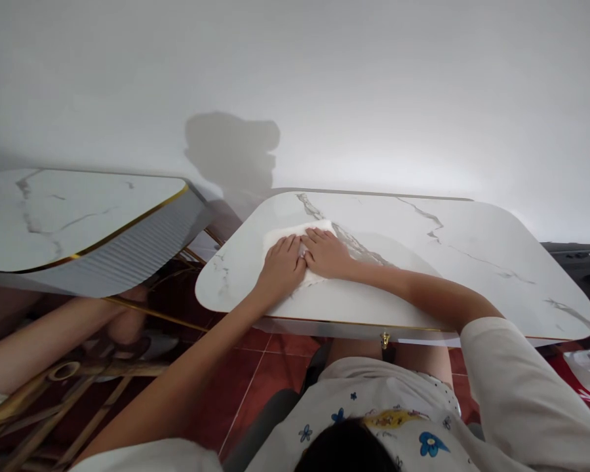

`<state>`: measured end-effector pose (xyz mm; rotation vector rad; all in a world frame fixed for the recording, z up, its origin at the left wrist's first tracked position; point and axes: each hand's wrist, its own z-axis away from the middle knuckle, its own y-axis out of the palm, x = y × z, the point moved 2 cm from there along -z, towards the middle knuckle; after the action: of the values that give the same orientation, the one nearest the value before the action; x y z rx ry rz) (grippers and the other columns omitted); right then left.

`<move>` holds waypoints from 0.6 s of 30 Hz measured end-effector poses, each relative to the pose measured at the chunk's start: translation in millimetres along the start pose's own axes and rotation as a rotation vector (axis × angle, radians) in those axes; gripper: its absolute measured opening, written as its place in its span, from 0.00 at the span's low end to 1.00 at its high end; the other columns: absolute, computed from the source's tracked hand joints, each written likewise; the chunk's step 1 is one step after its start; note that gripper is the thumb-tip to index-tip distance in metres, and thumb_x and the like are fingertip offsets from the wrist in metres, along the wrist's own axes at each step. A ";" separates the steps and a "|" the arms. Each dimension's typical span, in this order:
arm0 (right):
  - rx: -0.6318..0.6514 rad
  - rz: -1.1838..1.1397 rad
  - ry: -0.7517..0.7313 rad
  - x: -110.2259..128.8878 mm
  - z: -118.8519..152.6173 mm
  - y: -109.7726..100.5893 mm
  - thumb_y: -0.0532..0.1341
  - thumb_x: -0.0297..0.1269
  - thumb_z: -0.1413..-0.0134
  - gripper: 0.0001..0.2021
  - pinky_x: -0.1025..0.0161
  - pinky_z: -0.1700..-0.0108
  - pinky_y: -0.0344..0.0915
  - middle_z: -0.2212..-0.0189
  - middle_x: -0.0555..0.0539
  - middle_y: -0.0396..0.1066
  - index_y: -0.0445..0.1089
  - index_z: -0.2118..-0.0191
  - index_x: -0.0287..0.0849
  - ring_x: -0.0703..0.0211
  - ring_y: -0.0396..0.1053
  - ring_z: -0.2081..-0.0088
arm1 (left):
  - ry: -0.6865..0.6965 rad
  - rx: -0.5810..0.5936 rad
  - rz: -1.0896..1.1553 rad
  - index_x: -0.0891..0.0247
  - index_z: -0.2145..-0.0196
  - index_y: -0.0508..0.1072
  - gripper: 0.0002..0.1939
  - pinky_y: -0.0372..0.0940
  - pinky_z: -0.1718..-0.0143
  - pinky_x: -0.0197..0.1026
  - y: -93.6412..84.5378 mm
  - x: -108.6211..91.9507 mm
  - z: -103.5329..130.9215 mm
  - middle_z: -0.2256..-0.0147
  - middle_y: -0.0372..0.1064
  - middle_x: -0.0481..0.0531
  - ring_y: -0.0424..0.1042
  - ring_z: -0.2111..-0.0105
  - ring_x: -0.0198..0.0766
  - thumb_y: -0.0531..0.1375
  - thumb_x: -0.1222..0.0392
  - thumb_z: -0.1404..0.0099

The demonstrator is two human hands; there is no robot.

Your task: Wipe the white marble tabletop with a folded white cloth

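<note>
Both my hands lie on a white cloth (295,231) spread over the left part of a white marble-patterned tabletop (452,262). My left hand (282,265) rests palm down, its fingers stretched out over the cloth's left side. Beside it, my right hand (327,254) also presses flat on the cloth, its fingers pointing left. The two hands meet near the thumbs, where a bit of white shows between them. Below the hands, the cloth's near edge sticks out a little on the tabletop.
A second marble-topped table (78,216) with gold trim and ribbed side stands at left. Below it are another person's legs (59,328) and a bamboo chair (69,373). A white wall (373,98) rises behind. A gold knob (384,339) sits under the tabletop's front edge.
</note>
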<state>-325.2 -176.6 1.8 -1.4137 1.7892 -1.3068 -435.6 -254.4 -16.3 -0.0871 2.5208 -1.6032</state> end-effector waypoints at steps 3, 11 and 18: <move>-0.037 -0.001 0.010 -20.0 -15.5 3.7 0.49 0.31 0.39 0.20 0.50 0.38 0.51 0.41 0.35 0.61 0.64 0.44 0.31 0.48 0.56 0.39 | 0.033 -0.024 0.019 0.74 0.43 0.62 0.26 0.53 0.40 0.55 9.9 4.2 -26.4 0.42 0.60 0.66 0.57 0.41 0.52 0.44 0.61 0.36; 0.055 -0.014 0.128 -74.5 -71.8 15.4 0.50 0.32 0.38 0.21 0.54 0.36 0.47 0.38 0.40 0.58 0.62 0.41 0.35 0.52 0.53 0.37 | 0.105 -0.067 0.065 0.72 0.45 0.64 0.24 0.54 0.41 0.54 41.2 30.3 -99.9 0.45 0.63 0.65 0.59 0.43 0.51 0.44 0.62 0.35; 0.012 0.017 0.228 -111.4 -109.0 22.1 0.49 0.32 0.38 0.21 0.56 0.37 0.47 0.38 0.39 0.58 0.62 0.41 0.33 0.52 0.53 0.37 | 0.143 0.005 0.108 0.73 0.47 0.65 0.23 0.55 0.41 0.51 61.8 47.4 -164.7 0.45 0.64 0.64 0.61 0.44 0.49 0.45 0.64 0.37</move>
<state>-389.2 -32.9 8.0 -1.2827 1.9300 -1.5190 -506.7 -86.8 -8.2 0.1681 2.5760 -1.6275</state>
